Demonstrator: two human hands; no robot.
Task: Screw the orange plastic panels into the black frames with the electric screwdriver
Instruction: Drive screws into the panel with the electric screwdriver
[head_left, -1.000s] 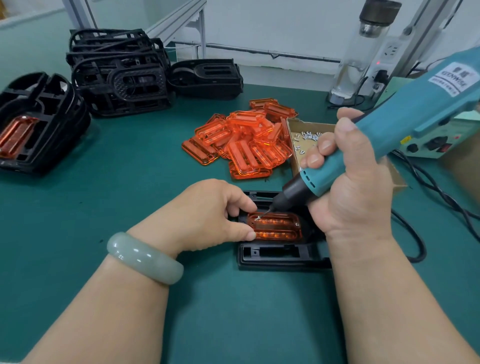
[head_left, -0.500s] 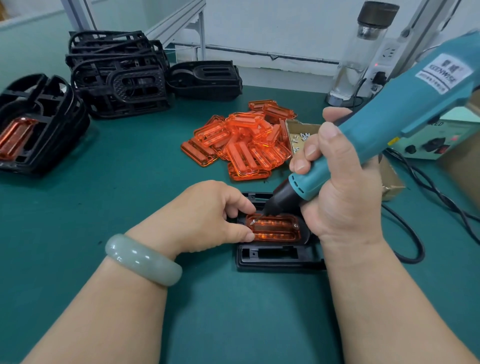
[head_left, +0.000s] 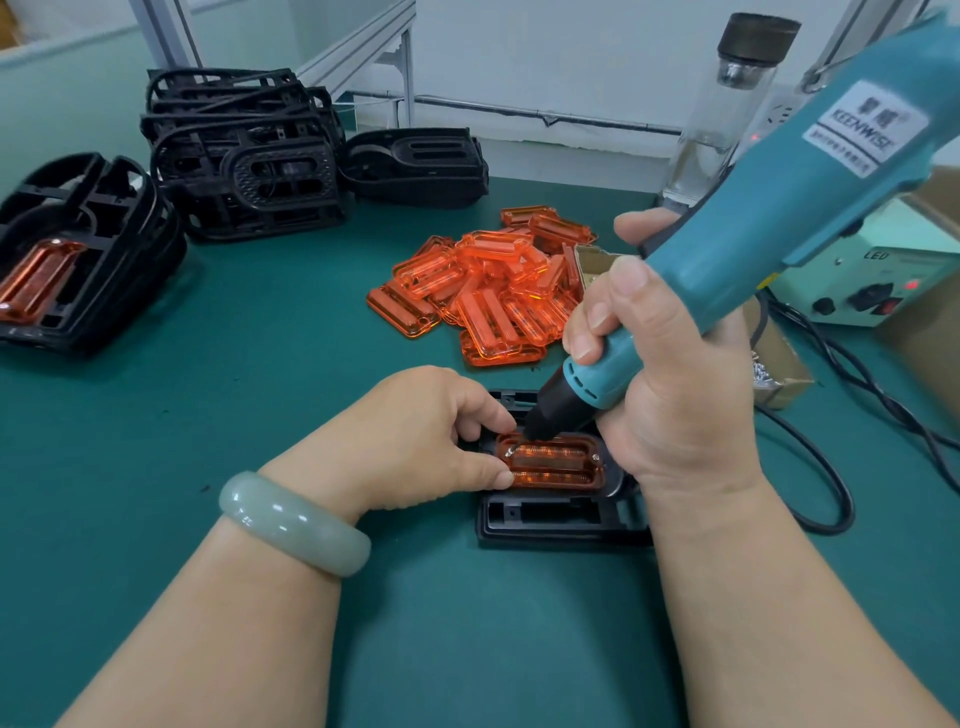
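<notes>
— Green mat covers the whole bench, then. Where is there room to move?

— Left of the work and toward the near edge. A broad bare stretch lies between the left hand and the black frame with an orange panel inside, out toward the left edge. The right side is crowded. A black cable loops just beside the right hand, and a small cardboard box of screws sits behind it.

— And the piece being worked on?

— A black plastic frame lies flat mid-bench, toward the near edge, with a translucent orange plastic panel seated in it. The left thumb and forefinger pinch the panel's left end, and the other fingers are curled in. The right hand's fingers wrap round the barrel of the teal electric screwdriver, with the thumb laid along its top. The tool leans up to the right, and its bit tip is at the panel's left end. A small silver screw sits at the panel's right end.

— What lines the far edge?

— A stack of black openwork frames fills the far-left corner, with a single black frame beside it. A loose heap of orange panels lies just beyond the work. Toward the far-right corner stand a clear glass bottle with a dark cap and a pale green power box. A white wall and a grey metal rail run behind.
</notes>
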